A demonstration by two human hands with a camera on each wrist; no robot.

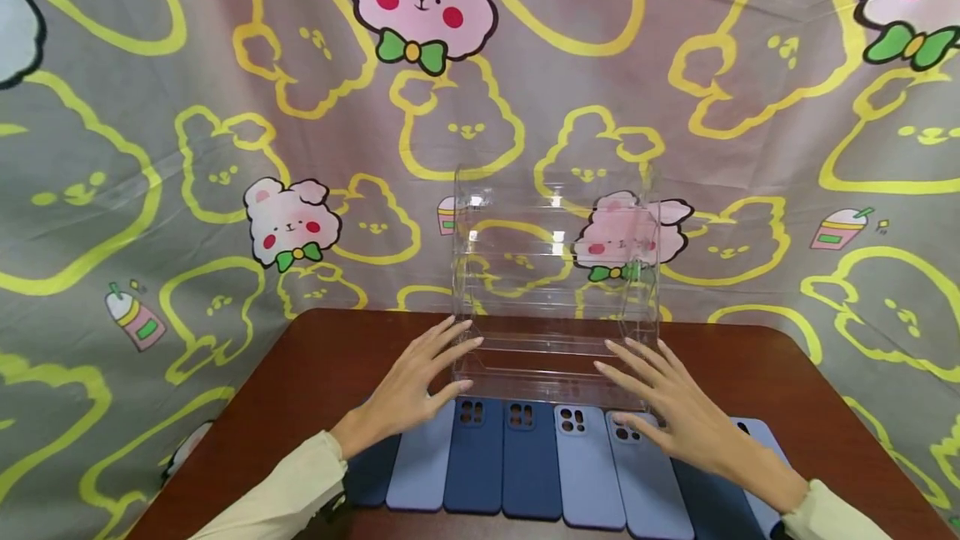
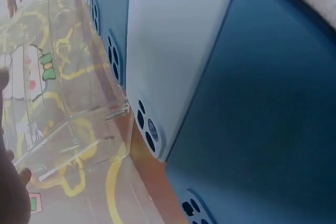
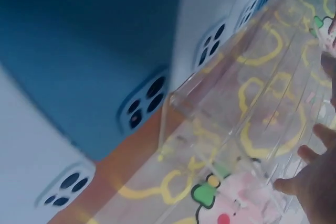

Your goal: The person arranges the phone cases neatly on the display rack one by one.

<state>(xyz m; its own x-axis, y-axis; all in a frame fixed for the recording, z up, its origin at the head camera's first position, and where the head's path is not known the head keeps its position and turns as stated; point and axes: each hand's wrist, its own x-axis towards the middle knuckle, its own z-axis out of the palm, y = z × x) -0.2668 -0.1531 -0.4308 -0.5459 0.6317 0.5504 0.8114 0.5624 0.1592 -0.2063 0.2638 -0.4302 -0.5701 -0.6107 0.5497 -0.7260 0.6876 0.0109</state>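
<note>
The clear stand (image 1: 555, 294), a tiered see-through rack, stands upright on the tabletop (image 1: 300, 390), between the two hands and just behind a row of phone cases. It looks like thin, stiff plastic: probably light, smooth enough to slip and liable to crack if squeezed hard, so a gentle hold low on both side walls would suit it best.

The left hand (image 1: 408, 382) is at its left side and the right hand (image 1: 678, 407) at its right, fingers extended and spread, neither grasping anything; whether the fingertips touch the plastic I cannot tell.

In front, dark blue cases (image 1: 472, 461) and light blue cases (image 1: 590, 465) lie side by side, camera holes toward the stand; they appear light and slightly flexible, best taken by the long edges. Behind hangs a cartoon-printed cloth (image 1: 465, 98).
</note>
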